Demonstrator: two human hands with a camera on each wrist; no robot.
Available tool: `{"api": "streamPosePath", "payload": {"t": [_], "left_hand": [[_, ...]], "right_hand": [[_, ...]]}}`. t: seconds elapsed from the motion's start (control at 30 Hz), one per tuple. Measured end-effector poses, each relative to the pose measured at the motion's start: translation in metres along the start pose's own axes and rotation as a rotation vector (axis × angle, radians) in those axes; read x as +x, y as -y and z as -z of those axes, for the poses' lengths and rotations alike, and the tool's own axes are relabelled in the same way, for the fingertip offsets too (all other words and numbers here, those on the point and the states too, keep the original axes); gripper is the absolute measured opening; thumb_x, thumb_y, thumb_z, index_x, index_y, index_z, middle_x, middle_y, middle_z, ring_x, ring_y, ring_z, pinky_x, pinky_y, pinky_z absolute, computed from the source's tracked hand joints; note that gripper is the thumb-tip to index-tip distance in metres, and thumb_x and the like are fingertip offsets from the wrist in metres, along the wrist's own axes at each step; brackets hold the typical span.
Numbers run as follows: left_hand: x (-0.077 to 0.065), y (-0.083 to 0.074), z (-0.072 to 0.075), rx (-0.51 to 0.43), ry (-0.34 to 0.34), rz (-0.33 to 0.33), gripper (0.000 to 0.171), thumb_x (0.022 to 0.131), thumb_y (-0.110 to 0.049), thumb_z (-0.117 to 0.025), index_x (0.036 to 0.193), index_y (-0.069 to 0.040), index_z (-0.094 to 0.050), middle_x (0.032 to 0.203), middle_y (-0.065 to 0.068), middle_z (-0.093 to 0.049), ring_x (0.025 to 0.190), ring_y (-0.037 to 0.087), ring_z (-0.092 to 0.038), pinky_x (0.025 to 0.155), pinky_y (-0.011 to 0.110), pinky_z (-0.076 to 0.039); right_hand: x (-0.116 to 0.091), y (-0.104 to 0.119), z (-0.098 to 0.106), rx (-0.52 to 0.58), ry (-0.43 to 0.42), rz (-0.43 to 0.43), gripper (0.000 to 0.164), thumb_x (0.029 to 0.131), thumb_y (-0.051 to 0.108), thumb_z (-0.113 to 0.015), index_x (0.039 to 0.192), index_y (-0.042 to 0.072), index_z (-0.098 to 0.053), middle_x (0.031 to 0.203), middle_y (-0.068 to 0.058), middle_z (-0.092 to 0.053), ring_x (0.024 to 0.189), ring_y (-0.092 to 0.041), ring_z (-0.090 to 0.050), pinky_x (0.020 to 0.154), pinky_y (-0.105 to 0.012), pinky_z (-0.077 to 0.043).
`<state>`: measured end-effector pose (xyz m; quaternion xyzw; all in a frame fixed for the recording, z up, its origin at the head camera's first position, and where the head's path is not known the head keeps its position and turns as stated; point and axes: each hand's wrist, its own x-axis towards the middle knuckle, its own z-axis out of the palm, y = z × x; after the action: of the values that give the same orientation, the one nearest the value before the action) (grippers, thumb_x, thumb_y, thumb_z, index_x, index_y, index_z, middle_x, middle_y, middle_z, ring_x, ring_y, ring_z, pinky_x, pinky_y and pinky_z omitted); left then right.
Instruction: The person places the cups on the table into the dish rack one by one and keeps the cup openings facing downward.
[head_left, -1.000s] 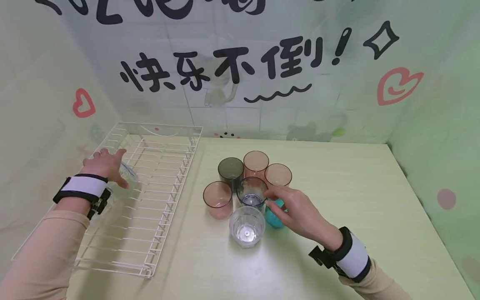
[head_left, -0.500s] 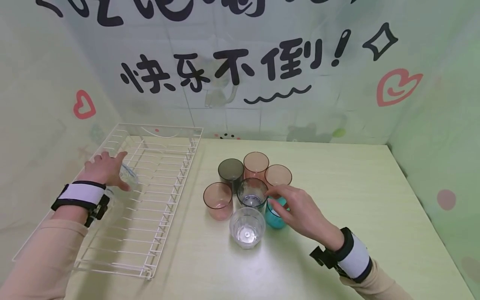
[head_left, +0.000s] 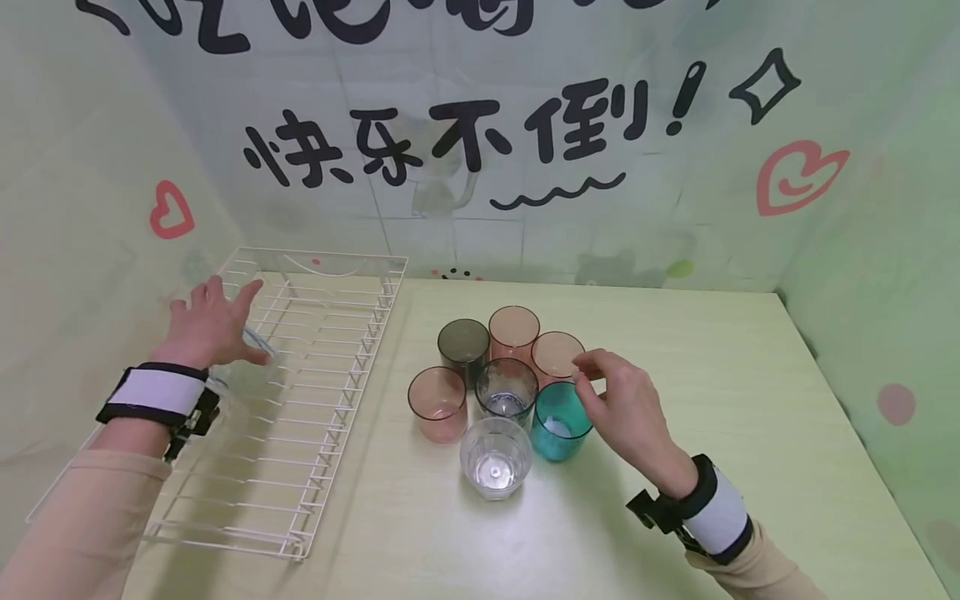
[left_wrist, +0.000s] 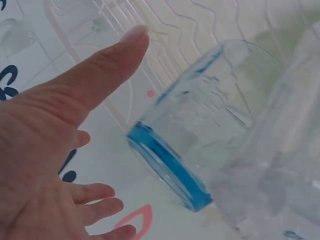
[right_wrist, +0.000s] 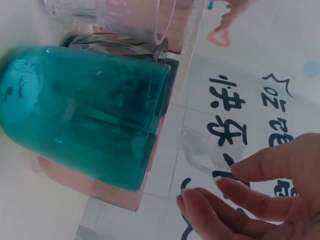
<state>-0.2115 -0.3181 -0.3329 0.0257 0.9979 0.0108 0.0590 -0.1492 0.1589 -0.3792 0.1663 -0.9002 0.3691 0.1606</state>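
Presently, the left hand (head_left: pixel 207 327) is above the left part of the white wire rack (head_left: pixel 352 385), w/ thumb & fingers spread apart, holding nothing. Near it, in the rack, there is a clear glass w/ blue band (left_wrist: pixel 200 120); in the left wrist view a gap is seen btwn hand & glass, and the banded end is toward the hand. A second clear item (left_wrist: pixel 280 170) is beside it, too blurred to tell exactly.

The right hand (head_left: pixel 621 400) is just above the right side of the teal glass (head_left: pixel 560 433); its fingers are loosely bent, tips close to the thumb, w/ nothing btwn them.

The teal glass stands upright on the table (head_left: pixel 712 400), at the near right of a tight group: clear glass (head_left: pixel 496 458) nearest, dark-rimmed glass (head_left: pixel 507 392) in the middle, left pink glass (head_left: pixel 438 408), smoky glass (head_left: pixel 463 354) far left, plus two pink glasses (head_left: pixel 514 329) far/right.
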Motion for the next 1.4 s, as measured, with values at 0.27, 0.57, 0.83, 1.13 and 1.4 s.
{"api": "streamPosePath", "payload": {"t": [0.27, 0.57, 0.83, 1.13, 1.4], "left_hand": [[0.000, -0.023, 0.005, 0.074, -0.166, -0.086, 0.085, 0.081, -0.027, -0.081, 0.142, 0.001, -0.029, 0.135, 0.047, -0.021, 0.121, 0.064, -0.027, 0.092, 0.077, -0.025], [-0.005, -0.053, 0.008, 0.086, -0.348, -0.162, 0.072, 0.087, -0.029, -0.075, 0.142, -0.004, -0.036, 0.135, 0.039, -0.030, 0.122, 0.055, -0.031, 0.091, 0.079, -0.021], [-0.012, -0.081, 0.011, 0.058, -0.359, -0.199, 0.072, 0.089, -0.032, -0.073, 0.144, -0.006, -0.036, 0.141, 0.036, -0.029, 0.128, 0.052, -0.028, 0.095, 0.079, -0.017], [-0.024, -0.110, 0.010, 0.040, -0.407, -0.312, 0.069, 0.088, -0.032, -0.074, 0.143, -0.006, -0.040, 0.140, 0.035, -0.034, 0.130, 0.050, -0.031, 0.095, 0.075, -0.021], [-0.033, -0.137, 0.004, 0.031, -0.408, -0.388, 0.067, 0.088, -0.033, -0.074, 0.143, -0.006, -0.045, 0.142, 0.034, -0.036, 0.131, 0.049, -0.033, 0.099, 0.072, -0.022]], "right_hand": [[-0.004, -0.002, 0.001, -0.085, 0.018, -0.112, 0.023, 0.087, 0.002, -0.068, 0.108, -0.007, -0.065, 0.096, -0.021, -0.068, 0.084, -0.036, -0.065, 0.061, -0.048, -0.052], [-0.006, -0.008, 0.001, -0.159, 0.146, -0.212, 0.047, 0.089, 0.013, -0.068, 0.126, -0.010, -0.049, 0.096, -0.024, -0.067, 0.076, -0.037, -0.063, 0.052, -0.044, -0.049], [-0.004, -0.017, -0.003, -0.167, 0.291, -0.244, 0.025, 0.089, 0.012, -0.065, 0.106, -0.007, -0.064, 0.092, -0.018, -0.067, 0.074, -0.029, -0.060, 0.051, -0.037, -0.047], [-0.003, -0.026, -0.010, -0.115, 0.350, -0.260, 0.023, 0.089, 0.011, -0.067, 0.102, -0.008, -0.065, 0.075, -0.008, -0.063, 0.062, -0.019, -0.056, 0.048, -0.032, -0.044], [0.000, -0.034, -0.018, -0.054, 0.421, -0.265, 0.029, 0.089, 0.010, -0.068, 0.107, -0.012, -0.063, 0.085, -0.013, -0.064, 0.068, -0.021, -0.056, 0.054, -0.031, -0.044]]}}
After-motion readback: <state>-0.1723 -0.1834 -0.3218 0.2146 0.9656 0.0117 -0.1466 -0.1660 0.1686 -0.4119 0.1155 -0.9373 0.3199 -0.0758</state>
